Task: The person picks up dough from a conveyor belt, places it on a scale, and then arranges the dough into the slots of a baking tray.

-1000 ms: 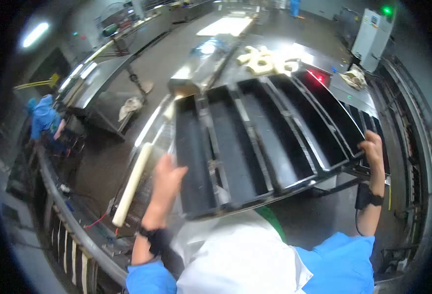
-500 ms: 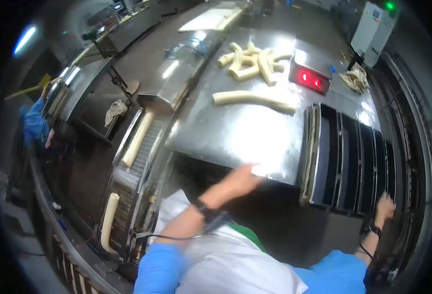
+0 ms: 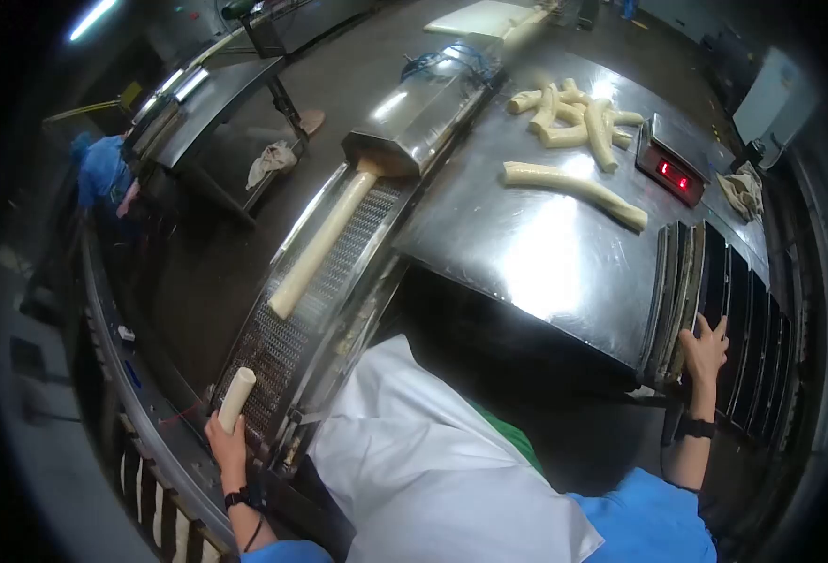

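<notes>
My left hand (image 3: 228, 446) is at the near end of a metal mesh conveyor (image 3: 287, 347), its fingers wrapped round the lower part of a pale dough roll (image 3: 237, 396). Farther up the belt lies a longer dough roll (image 3: 320, 246), its far end under a metal hood (image 3: 414, 122). On the other side, my right hand (image 3: 705, 352) rests with fingers spread on the near edge of a row of dark baking tins (image 3: 740, 328). These tins sit against the front right of the steel table (image 3: 461, 220).
One dough roll (image 3: 573, 188) lies apart on the table, with several more piled behind it (image 3: 569, 117). Beside the pile stands a scale (image 3: 674, 169) with a red display; a cloth (image 3: 740, 192) lies past it. At far left is a person in blue (image 3: 104, 174).
The view has swung left. My left hand has moved from the table front to the conveyor and closed on a dough roll. My right hand has shifted leftward along the tins.
</notes>
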### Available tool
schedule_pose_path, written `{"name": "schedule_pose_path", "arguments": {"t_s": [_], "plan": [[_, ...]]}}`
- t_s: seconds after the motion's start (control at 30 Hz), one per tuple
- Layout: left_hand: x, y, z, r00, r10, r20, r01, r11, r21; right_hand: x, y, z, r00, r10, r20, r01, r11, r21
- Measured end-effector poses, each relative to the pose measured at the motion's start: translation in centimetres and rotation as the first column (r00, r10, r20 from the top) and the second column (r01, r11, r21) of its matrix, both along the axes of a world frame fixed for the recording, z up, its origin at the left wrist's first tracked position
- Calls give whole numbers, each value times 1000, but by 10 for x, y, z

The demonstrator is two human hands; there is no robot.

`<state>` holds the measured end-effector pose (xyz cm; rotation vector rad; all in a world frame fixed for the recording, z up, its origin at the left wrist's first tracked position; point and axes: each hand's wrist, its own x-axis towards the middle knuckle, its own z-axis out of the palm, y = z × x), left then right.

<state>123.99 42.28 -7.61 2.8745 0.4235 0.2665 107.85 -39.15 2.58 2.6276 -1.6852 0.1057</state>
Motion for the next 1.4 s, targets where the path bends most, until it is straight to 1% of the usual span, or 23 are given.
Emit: {"name": "schedule_pose_path", "arguments": {"t_s": [0.13,0.2,0.23,0.3,0.33,0.37,0.4,0.43,0.47,0.6,0.63,0.67,0.73,0.77,0.83,0.9,0.93,0.97,1.03,1.13,1.2,1.33,1.4], "plan": [[-23,30,-15,995,88,-37,-95,957,-274,-2,4,-7,996,53,74,-54,999,4],[-30,29,-15,962,214,-169,-272,818,-507,6,19,4,994,53,96,-55,998,11],[-31,26,-12,962,216,-168,-272,816,-510,6,22,4,994,56,98,-57,998,7],[-36,20,-4,951,299,-85,-233,506,-830,24,27,-4,992,116,54,-101,970,-222],[-40,19,6,937,340,-83,-256,503,-825,41,49,5,970,221,98,-181,933,-311],[-38,18,20,945,320,-70,-195,377,-906,55,51,-5,959,265,100,-225,928,-298],[-33,15,34,952,302,-45,-122,242,-963,70,46,-18,875,457,160,-395,865,-310],[-27,9,49,939,342,-25,-104,215,-971,87,47,-27,750,625,218,-546,770,-330],[-19,3,63,932,360,-36,-124,223,-967,108,62,-33,709,676,199,-604,729,-323],[23,-54,117,993,15,115,98,431,-897,190,94,-70,536,815,221,-797,575,-186],[36,-72,128,985,-50,163,169,406,-898,208,99,-71,519,824,226,-807,560,-189],[51,-84,136,968,-154,200,251,516,-819,225,100,-76,494,836,237,-828,536,-164],[85,-120,155,900,-343,268,432,780,-454,256,91,-83,473,840,264,-841,520,-148],[105,-132,157,905,-330,270,422,783,-456,265,78,-87,462,848,261,-848,508,-152],[141,-149,145,896,-439,73,439,846,-302,288,45,-91,534,820,207,-791,571,-221],[177,-122,74,836,-521,-172,430,817,-384,290,18,-78,732,678,72,-672,735,-92],[177,-126,63,813,-415,-408,306,901,-306,290,-5,-88,782,621,49,-610,780,-136],[165,-132,53,900,-307,-308,211,927,-309,288,-27,-91,807,590,43,-586,807,-68],[147,-152,69,912,-283,-297,249,957,-148,281,-40,-84,820,572,38,-572,820,6],[122,-163,59,974,-204,-102,207,978,20,281,-35,-79,863,500,-73,-505,854,-126],[117,-158,54,983,-166,-83,171,984,54,301,-44,-82,855,509,-99,-514,856,-45],[114,-142,55,990,-114,-85,115,993,7,311,-46,-106,794,598,108,-607,785,124],[121,-124,37,990,-68,-123,64,997,-38,300,-38,-119,735,655,178,-671,740,48]]}}
